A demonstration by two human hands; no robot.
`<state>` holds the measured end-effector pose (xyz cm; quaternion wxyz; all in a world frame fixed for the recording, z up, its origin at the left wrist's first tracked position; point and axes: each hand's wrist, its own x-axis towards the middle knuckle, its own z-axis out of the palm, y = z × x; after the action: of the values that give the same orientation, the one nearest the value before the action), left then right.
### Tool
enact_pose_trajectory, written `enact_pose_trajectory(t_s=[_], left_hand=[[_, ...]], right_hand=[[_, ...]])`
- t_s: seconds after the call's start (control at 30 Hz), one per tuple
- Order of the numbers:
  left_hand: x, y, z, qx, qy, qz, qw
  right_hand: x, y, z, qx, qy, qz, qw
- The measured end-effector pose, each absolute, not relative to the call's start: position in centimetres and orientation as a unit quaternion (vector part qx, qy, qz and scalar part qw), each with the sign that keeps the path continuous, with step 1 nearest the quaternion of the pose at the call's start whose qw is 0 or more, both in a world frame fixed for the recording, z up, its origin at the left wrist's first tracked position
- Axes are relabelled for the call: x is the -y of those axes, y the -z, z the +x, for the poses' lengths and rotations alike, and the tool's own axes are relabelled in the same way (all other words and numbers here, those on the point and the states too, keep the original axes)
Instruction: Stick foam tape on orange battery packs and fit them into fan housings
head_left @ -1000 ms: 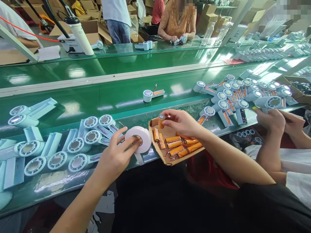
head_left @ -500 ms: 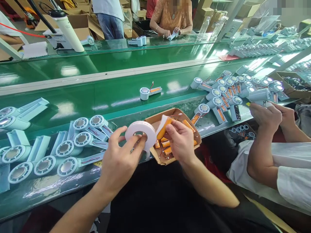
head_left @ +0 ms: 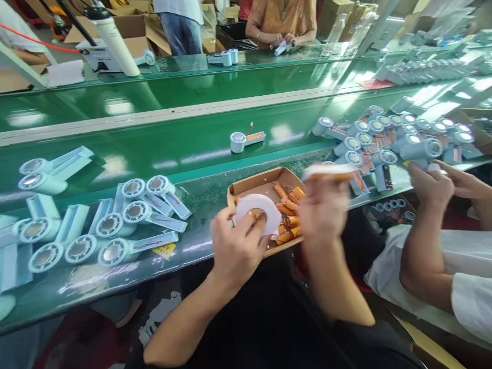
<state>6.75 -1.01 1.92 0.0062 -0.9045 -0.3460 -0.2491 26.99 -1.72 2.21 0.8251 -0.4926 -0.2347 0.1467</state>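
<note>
My left hand [head_left: 238, 241] grips a roll of white tape [head_left: 272, 209], with fingers pushed through its core. The roll sits over the left part of a cardboard box [head_left: 235, 188] that holds several orange batteries [head_left: 284, 205] with thin wires. To the right of the box, my right hand [head_left: 323, 205] is smeared by motion. It is closed on an orange battery [head_left: 338, 177] with a white strip of tape [head_left: 326, 169] along its top. The two hands are apart, and no tape is seen running between them.
Several light-blue fan housings [head_left: 111, 225] lie at the left, more [head_left: 369, 138] at the right. One housing [head_left: 238, 142] rests on the green belt [head_left: 184, 136]. A co-worker's hands [head_left: 434, 184] hold a housing at the right. Another person [head_left: 282, 25] works across the bench.
My right hand has swung right and up with the battery, away from the tape roll. My left hand has moved right with the roll, now over the box. The whole view has shifted slightly.
</note>
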Motion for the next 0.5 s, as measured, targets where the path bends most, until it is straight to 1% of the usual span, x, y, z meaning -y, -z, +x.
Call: enact_pose_trajectory(t_s=[0.03, 0.07, 0.1, 0.17, 0.23, 0.27, 0.37, 0.43, 0.5], left_hand=[[0.6, -2.1, 7.1, 0.326, 0.212, -0.921, -0.032], [-0.1, -2.5, 7.4, 0.304, 0.173, -0.934, -0.072], [-1.0, -3.0, 7.4, 0.28, 0.137, -0.943, -0.113], [-3.4, -4.2, 6.6, 0.24, 0.093, -0.949, -0.182], [-6.2, -5.4, 4.3, 0.243, 0.062, -0.945, -0.212], [-7.7, -5.9, 2.6, 0.26, 0.048, -0.94, -0.213], [-12.8, -6.2, -3.2, 0.339, -0.021, -0.926, -0.166], [-16.1, -5.6, -6.2, 0.381, -0.105, -0.908, -0.137], [-19.0, -4.8, -7.3, 0.4, -0.182, -0.889, -0.131]], right_hand=[[1.2, -2.6, 29.4, 0.22, -0.068, -0.466, 0.854], [0.7, -2.9, 31.3, 0.222, -0.017, -0.446, 0.867], [0.4, -3.1, 32.7, 0.235, 0.0, -0.433, 0.87], [0.6, -3.1, 33.5, 0.263, -0.047, -0.434, 0.86], [2.2, -2.9, 32.5, 0.269, -0.101, -0.467, 0.836], [3.4, -2.7, 31.8, 0.257, -0.112, -0.493, 0.824], [7.0, -2.1, 30.5, 0.19, -0.109, -0.57, 0.792], [8.5, -1.5, 30.5, 0.16, -0.113, -0.598, 0.777], [9.0, -1.0, 30.8, 0.143, -0.113, -0.613, 0.769]])
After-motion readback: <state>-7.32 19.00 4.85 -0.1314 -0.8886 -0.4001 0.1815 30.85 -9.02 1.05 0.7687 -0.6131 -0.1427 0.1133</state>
